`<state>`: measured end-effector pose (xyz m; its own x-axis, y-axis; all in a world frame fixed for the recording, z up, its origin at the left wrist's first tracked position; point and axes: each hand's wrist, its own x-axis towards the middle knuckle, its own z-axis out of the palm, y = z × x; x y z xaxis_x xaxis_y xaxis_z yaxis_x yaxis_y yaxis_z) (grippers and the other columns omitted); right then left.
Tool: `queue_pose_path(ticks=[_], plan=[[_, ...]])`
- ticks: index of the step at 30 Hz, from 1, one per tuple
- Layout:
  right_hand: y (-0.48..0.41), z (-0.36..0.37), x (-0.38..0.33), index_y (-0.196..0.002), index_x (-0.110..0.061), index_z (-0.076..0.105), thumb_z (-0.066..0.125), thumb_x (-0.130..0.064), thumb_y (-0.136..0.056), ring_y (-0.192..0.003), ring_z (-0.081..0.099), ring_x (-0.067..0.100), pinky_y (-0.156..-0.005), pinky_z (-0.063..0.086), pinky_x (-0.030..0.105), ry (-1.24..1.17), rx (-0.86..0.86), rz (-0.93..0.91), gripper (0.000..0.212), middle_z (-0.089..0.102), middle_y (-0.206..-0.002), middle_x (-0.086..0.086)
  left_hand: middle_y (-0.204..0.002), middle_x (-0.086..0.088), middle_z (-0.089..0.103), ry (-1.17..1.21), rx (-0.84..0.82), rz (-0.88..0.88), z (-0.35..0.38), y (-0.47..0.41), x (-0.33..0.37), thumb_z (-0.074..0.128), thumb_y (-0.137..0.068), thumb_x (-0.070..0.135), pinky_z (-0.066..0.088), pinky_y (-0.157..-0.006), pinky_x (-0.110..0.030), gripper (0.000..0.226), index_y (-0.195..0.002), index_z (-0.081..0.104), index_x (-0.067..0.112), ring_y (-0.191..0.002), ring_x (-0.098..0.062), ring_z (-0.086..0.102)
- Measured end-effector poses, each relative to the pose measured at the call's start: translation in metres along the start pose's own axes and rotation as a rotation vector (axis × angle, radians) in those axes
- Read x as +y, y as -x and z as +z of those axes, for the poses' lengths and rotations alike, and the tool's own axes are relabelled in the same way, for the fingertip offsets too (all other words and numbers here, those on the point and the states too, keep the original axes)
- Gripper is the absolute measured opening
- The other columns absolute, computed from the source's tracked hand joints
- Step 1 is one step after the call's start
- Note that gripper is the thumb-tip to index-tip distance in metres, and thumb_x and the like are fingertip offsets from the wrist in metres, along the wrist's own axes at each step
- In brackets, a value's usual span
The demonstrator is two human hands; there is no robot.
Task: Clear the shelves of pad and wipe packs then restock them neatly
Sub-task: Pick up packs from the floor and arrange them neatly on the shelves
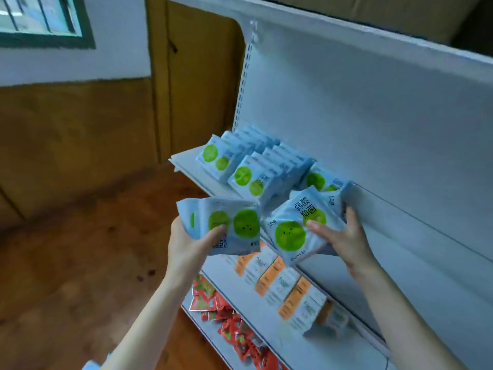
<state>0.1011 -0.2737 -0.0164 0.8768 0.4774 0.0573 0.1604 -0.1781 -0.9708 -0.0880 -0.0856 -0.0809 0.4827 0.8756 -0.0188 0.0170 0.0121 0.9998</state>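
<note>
My left hand (190, 247) grips a small stack of light blue packs with green circles (234, 225), held just in front of the white shelf (186, 162). To its right, my right hand (344, 236) holds more of the same packs (290, 231), thumb on the front, fingers behind them at the shelf edge. Two rows of these blue packs (253, 166) stand on the shelf behind, with another pack (322, 180) at the right.
On the shelf below stand white and orange packs (282, 287). Red packets (226, 313) lie jumbled on a lower shelf. The white back panel (373, 129) rises behind. A wooden floor (80, 263) and brown wall panelling (80, 142) are to the left.
</note>
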Motion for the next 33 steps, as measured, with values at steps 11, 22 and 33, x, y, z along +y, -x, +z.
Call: queue_pose_path(ticks=[11,22,33], plan=[[-0.003,-0.183,0.065,-0.101,-0.008,0.062,0.085,-0.022,-0.058,-0.072,0.065,0.020,-0.053,0.052,0.020,-0.070,0.224,0.292,0.051,0.070,-0.083,0.006,-0.078,0.000,0.070,0.112,-0.372,-0.015,0.176,0.025,0.021,0.078,-0.051,0.036,0.050,-0.057,-0.016,0.047,-0.090,0.063,0.015,-0.068,-0.004,0.064],[-0.003,-0.171,0.042,-0.120,-0.005,0.054,0.073,-0.020,-0.080,-0.111,0.056,0.022,-0.097,0.043,0.033,0.224,0.536,0.198,0.047,0.059,-0.121,0.012,-0.068,0.007,0.070,0.184,-0.595,-0.110,0.205,0.015,0.028,0.075,-0.055,0.033,0.054,-0.056,-0.022,0.037,-0.087,0.066,0.017,-0.063,-0.005,0.064],[-0.013,-0.068,0.018,-0.091,-0.017,0.061,0.065,-0.019,-0.085,-0.074,0.063,0.013,-0.065,0.055,0.027,-0.257,0.198,0.365,0.007,0.066,-0.084,0.003,-0.087,0.005,0.073,0.351,-0.746,-0.264,0.193,-0.018,0.040,0.060,-0.079,0.048,0.056,-0.059,-0.028,0.036,-0.103,0.064,0.022,-0.080,-0.009,0.069]])
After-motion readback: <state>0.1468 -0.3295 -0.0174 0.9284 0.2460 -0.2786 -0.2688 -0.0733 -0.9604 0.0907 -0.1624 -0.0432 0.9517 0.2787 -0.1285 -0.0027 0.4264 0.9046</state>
